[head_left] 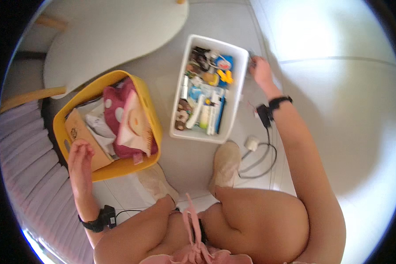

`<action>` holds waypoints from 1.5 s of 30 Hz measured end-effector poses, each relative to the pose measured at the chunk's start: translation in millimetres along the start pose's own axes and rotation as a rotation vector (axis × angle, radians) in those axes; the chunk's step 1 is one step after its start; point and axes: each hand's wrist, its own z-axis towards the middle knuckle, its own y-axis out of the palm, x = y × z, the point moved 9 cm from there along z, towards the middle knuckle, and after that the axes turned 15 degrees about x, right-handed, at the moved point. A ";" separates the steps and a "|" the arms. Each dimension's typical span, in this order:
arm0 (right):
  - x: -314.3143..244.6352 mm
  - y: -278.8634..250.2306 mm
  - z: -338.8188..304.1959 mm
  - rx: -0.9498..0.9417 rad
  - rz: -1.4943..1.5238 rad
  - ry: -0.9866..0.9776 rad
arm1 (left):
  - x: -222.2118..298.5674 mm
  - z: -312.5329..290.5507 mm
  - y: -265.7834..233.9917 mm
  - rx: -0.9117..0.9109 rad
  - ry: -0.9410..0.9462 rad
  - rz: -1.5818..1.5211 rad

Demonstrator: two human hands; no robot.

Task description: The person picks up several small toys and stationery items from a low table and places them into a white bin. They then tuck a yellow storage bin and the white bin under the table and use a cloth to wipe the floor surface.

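Your right hand [262, 72] is just beside the far right corner of the white rectangular plastic bin [239, 86], which sits on the grey floor [163, 72], packed with small mixed items. Its fingers curl inward by a small dark shape; you can't tell whether they grip it. The bin lies to that hand's left, long axis running away from you, far end leaning right. Your left hand [80, 156], fingers loosely bent, is at the yellow rounded basket [152, 108], over its flat tan card [86, 132]; whether it pinches anything is unclear. The right hand is nearer the bin.
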 end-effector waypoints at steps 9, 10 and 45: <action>-47.9 -101.5 4.5 0.366 0.470 0.172 | 22.3 -9.7 29.8 -0.083 0.045 0.129; -57.0 -112.4 -0.7 0.364 0.470 0.178 | 22.6 -10.5 33.3 -0.078 0.047 0.143; -122.7 -8.2 -244.8 -0.461 1.164 1.097 | -199.2 -62.1 171.6 -0.292 -0.584 0.104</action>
